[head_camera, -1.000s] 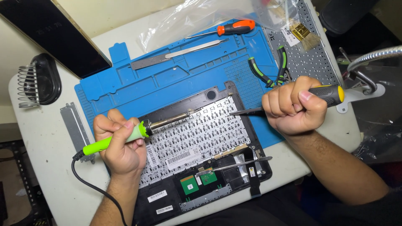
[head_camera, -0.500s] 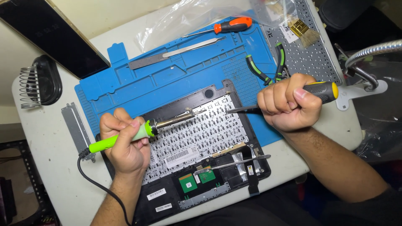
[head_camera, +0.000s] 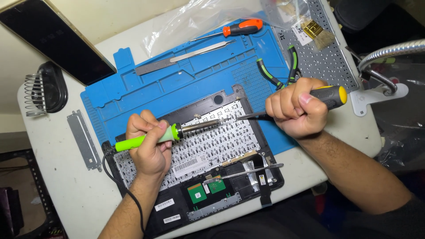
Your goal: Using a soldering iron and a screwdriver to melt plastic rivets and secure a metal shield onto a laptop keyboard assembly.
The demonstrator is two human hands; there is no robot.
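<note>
both hands have crept a little toward the middle of the keyboard back since the earlier frames, and the two tool tips now nearly meet near its top edge. the soldering iron (head_camera: pixel 177 131) lies almost level over the white keyboard back (head_camera: pixel 199 144), its metal tip pointing right; the left hand (head_camera: pixel 148 148) has its fingers wrapped around the green handle like a pen. it looks light and stiff, with a hot front end, so the padded green grip is the only safe place to hold, and the cord (head_camera: pixel 128 194) trailing down past the wrist may tug at it. the right hand (head_camera: pixel 294 108) is a closed fist around the black and yellow handle of a screwdriver (head_camera: pixel 318 99), blade aimed left at the same spot. the laptop shell (head_camera: pixel 221 203) looks thin, flat and fragile. it rests on a blue mat (head_camera: pixel 177 84) with tweezers (head_camera: pixel 186 55), an orange screwdriver (head_camera: pixel 237 29) and pliers (head_camera: pixel 281 73).
</note>
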